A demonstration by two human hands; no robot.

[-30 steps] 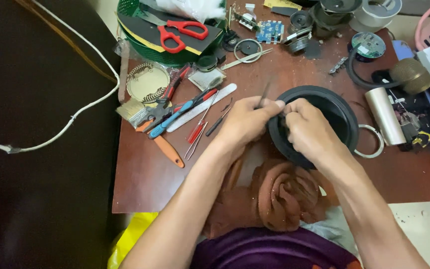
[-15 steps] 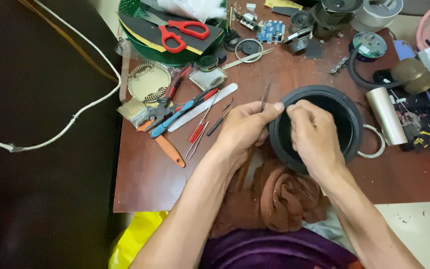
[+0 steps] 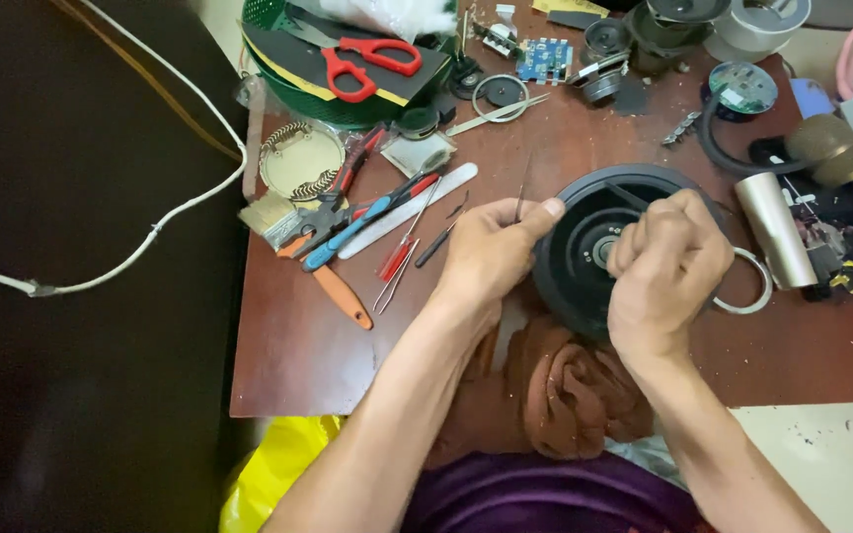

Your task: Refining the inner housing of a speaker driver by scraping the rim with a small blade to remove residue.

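As both hands hold it, black round speaker frame (image 3: 584, 247), hollow, metal-centred

- My left hand (image 3: 491, 259) pinches a thin dark metal pick (image 3: 521, 195) between thumb and fingers, at the left rim of the round black plastic speaker housing (image 3: 584, 242).
- My right hand (image 3: 665, 265) is curled over the housing's right side.
- A crumpled brown cloth (image 3: 565, 390) lies just below it on the reddish-brown wooden table (image 3: 298, 355).
- Red-handled scissors (image 3: 367, 61) rest on a green basket (image 3: 288, 99), well apart.
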